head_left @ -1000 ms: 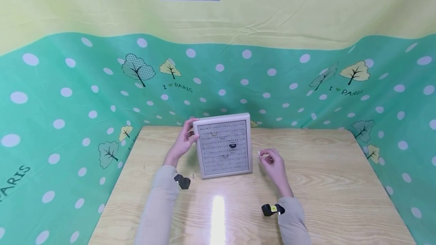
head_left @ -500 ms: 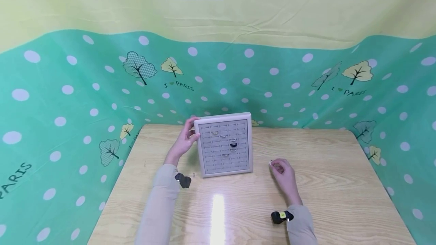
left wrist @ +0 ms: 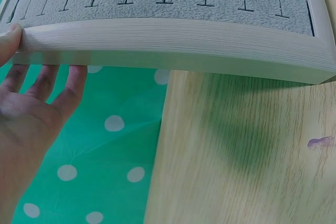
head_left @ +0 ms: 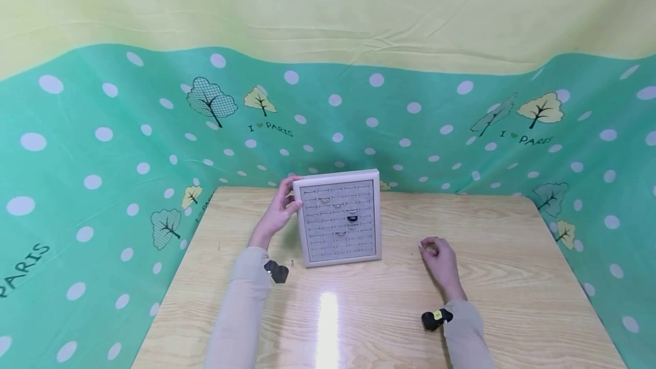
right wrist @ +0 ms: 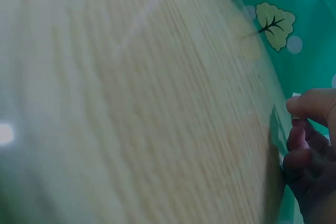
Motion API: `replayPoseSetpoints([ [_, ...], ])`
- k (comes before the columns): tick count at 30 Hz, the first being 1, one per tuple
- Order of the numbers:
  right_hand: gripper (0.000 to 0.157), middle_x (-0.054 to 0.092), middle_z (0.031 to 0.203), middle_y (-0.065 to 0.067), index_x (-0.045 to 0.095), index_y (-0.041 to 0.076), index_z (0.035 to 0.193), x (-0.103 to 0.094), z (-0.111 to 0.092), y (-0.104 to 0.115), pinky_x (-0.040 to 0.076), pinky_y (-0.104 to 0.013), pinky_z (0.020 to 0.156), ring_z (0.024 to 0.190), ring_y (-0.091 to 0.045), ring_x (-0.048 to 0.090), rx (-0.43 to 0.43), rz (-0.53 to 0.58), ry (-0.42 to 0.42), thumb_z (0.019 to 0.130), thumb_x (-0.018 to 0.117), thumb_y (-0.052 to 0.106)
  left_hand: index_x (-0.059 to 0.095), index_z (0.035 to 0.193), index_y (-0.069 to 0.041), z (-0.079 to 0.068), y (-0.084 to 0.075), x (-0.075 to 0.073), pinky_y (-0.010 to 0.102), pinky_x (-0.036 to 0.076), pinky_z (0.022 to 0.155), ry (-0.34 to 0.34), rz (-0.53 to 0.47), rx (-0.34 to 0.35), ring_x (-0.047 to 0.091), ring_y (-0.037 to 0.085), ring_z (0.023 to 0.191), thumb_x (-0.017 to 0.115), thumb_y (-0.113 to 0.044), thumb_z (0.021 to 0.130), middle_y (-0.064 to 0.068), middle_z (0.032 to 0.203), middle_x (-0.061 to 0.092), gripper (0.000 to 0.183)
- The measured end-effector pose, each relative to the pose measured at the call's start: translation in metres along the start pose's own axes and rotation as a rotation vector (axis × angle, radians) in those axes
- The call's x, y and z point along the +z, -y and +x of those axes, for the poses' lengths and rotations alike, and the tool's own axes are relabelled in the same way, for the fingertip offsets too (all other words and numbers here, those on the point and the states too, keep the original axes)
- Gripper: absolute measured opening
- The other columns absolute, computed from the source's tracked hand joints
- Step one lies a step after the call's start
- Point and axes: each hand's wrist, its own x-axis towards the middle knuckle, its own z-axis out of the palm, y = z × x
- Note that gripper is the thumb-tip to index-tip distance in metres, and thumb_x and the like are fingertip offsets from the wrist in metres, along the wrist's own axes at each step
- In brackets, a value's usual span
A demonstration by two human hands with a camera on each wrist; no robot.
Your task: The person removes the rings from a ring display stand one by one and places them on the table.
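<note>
A grey ring display board (head_left: 338,246) with a pale frame stands tilted up on the table, with several rings in its slots. One ring (head_left: 352,218) is black; the others look silvery. My left hand (head_left: 277,215) grips the frame's upper left edge, thumb at the front and fingers behind it, as the left wrist view shows. To the right of the board, my right hand (head_left: 441,261) is low over the table. Between its thumb and index finger it pinches a small white piece (right wrist: 296,96), mostly hidden by the fingertips, so its kind is unclear.
The wooden table (head_left: 512,278) runs back to a green, dotted cloth (head_left: 333,124) that hangs behind and along both sides. A tiny object or mark (head_left: 292,262) lies left of the board's lower corner. A bright reflection crosses the table's front.
My right hand has moved right and slightly down, away from the board, still pinching the small white piece. The left hand and the board stay in place; the head view shifted a little.
</note>
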Motion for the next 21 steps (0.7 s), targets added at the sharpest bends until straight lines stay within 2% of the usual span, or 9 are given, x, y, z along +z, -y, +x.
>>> replayPoseSetpoints([
  [5,0.013,0.057,0.096,-0.015,0.065,-0.003,0.099,0.000,0.006,-0.006,0.042,-0.019,0.058,0.070,-0.015,0.050,0.025,-0.044,0.015,0.087,0.067,-0.002,0.029,0.144,-0.007,0.004,0.014,-0.003,0.041,0.050,0.086,-0.010,-0.002,-0.006,0.051,0.038,0.104,0.045,0.017,0.091,0.026,0.131,0.043,0.061],
  [16,0.012,0.058,0.095,-0.019,0.066,-0.003,0.096,0.002,0.014,-0.004,0.042,-0.026,0.058,0.067,-0.019,0.053,0.050,-0.110,-0.061,0.085,0.067,0.002,0.031,0.143,-0.015,0.003,0.018,-0.002,0.043,0.050,0.087,-0.024,0.016,-0.002,0.052,0.038,0.105,0.046,0.015,0.091,0.022,0.130,0.045,0.061],
  [21,0.011,0.058,0.097,-0.020,0.067,-0.003,0.095,0.003,0.014,-0.003,0.043,-0.026,0.059,0.068,-0.020,0.054,0.065,-0.121,-0.074,0.085,0.067,0.002,0.031,0.143,-0.015,0.003,0.018,-0.003,0.043,0.050,0.087,-0.024,0.018,-0.002,0.052,0.038,0.106,0.046,0.015,0.091,0.022,0.131,0.044,0.061],
])
